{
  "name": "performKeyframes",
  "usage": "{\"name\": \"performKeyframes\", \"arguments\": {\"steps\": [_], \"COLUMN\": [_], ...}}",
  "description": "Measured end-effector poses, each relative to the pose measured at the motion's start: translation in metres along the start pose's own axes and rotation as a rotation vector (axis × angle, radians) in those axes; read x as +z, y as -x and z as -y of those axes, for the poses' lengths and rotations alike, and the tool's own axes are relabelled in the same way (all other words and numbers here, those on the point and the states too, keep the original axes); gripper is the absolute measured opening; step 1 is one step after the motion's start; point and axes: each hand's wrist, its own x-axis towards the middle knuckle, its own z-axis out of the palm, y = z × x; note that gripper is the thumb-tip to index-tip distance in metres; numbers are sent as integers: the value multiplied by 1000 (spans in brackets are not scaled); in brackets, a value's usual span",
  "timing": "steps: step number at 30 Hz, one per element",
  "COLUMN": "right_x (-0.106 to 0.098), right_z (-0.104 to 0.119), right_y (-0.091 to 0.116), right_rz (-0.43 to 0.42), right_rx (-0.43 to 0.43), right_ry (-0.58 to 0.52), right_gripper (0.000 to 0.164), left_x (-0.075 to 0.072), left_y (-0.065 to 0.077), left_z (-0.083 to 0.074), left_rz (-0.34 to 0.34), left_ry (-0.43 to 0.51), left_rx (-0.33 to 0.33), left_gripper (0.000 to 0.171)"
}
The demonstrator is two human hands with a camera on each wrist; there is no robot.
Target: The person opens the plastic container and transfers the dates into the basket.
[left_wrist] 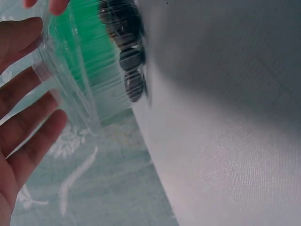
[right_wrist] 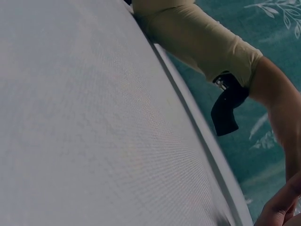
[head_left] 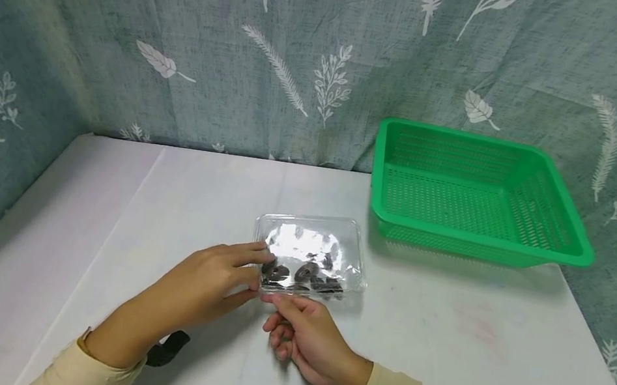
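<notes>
Clear plastic box: left hand touching corner, fingers extended; right hand pinching near edge.

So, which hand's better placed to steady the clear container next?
Probably the left hand: its fingers reach over the left side of the clear container; the right hand seems busy pinching its near rim.

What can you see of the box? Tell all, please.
The box looks like clear plastic: rectangular, shiny, with rounded corners, a rim and ribbed sides. It holds dark pieces along its near side. It sits on the table, left of the basket. The left hand touches its near left corner; the right hand appears to pinch its near rim.
</notes>
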Motion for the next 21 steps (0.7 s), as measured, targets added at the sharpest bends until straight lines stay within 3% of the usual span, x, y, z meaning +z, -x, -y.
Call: {"name": "performKeyframes", "arguments": {"steps": [3,9,13,21], "right_x": [0,0,0,1], "right_z": [0,-1,-3,-3], "right_y": [0,-1,-2,-2], "right_rz": [-10,-12,-7,-10], "right_rx": [-8,-20,-24,-35], "right_ry": [0,2,-4,3], "right_gripper": [46,44,43,43], "left_x": [2,7,8,6], "left_y": [-1,-4,-3,-3], "left_z": [0,-2,-3,-1], "left_rz": [-34,-71,-58,-50], "left_ry": [-8,-134,-160,-126], "left_rx": [39,132,137,137], "left_gripper": [24,23,25,19]}}
